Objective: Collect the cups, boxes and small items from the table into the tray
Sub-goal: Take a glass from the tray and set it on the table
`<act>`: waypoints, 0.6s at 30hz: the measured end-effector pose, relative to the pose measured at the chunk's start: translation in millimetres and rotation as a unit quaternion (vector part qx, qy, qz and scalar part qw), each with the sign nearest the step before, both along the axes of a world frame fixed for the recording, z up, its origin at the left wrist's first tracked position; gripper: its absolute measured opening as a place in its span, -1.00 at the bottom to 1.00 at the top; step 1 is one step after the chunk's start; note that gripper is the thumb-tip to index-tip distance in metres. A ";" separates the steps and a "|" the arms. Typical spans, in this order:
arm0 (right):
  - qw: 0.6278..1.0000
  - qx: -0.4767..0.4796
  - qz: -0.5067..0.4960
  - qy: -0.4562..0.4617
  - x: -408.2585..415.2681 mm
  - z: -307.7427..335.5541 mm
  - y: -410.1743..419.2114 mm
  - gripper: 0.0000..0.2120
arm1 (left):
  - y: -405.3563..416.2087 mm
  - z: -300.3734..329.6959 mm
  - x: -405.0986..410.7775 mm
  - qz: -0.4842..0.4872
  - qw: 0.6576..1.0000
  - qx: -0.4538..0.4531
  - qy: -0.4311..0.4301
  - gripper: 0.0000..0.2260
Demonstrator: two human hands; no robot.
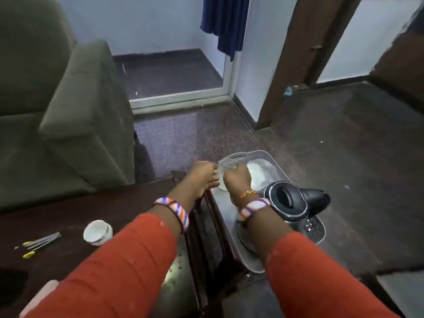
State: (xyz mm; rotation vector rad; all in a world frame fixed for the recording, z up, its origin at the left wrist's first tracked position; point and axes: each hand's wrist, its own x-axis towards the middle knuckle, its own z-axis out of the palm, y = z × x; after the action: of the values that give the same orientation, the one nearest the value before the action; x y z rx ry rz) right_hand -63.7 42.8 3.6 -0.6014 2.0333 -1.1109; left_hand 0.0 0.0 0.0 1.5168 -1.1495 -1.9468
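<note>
A grey plastic tray sits to the right of the dark wooden table, jutting past the table's right edge. My left hand and my right hand meet over the tray's far part, both closed on a clear glass cup. White crumpled paper or cloth lies in the tray beyond my right hand. A black and steel electric kettle stands in the tray's near part. On the table to the left stands a white cup, with several thin sachets lying further left.
A green armchair stands behind the table at the left. Dark speckled floor stretches to the right, with a glass door frame and a wooden door frame at the back. A blue curtain hangs above.
</note>
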 end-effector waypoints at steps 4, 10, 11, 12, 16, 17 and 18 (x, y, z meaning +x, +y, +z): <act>0.973 0.033 -0.209 -0.095 -22.2 -47.2 -36.5 -0.61 | -27.8 -26.2 -33.0 0.046 0.996 -0.001 -0.079 -0.72; 0.944 -0.003 -0.277 -0.176 -18.9 -100.2 -54.9 -0.52 | -59.8 -73.7 -52.7 0.036 0.986 0.036 -0.161 -0.62; 0.941 -0.006 -0.279 -0.191 -18.4 -103.1 -57.7 -0.53 | -62.7 -79.1 -54.7 0.032 0.986 0.038 -0.161 -0.56; 0.934 -0.015 -0.285 -0.213 -18.1 -101.7 -59.3 -0.54 | -63.8 -82.3 -57.0 0.029 0.983 0.034 -0.178 -0.55; 0.910 -0.035 -0.313 -0.269 -20.1 -98.0 -62.7 -0.53 | -67.6 -94.2 -62.0 0.011 0.951 -0.044 -0.306 -0.66; 0.917 -0.039 -0.300 -0.258 -18.7 -97.8 -61.8 -0.51 | -66.9 -94.7 -61.8 0.010 0.940 -0.072 -0.334 -0.72; 0.922 -0.043 -0.288 -0.254 -16.4 -101.6 -61.8 -0.50 | -65.4 -94.0 -61.2 0.018 0.935 -0.087 -0.345 -0.78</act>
State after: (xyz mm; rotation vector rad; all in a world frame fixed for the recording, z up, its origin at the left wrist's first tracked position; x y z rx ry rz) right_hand -80.1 -19.0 -98.0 0.2686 1.7301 -1.5094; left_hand -61.2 -65.4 -94.0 2.1722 -1.4924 -1.2514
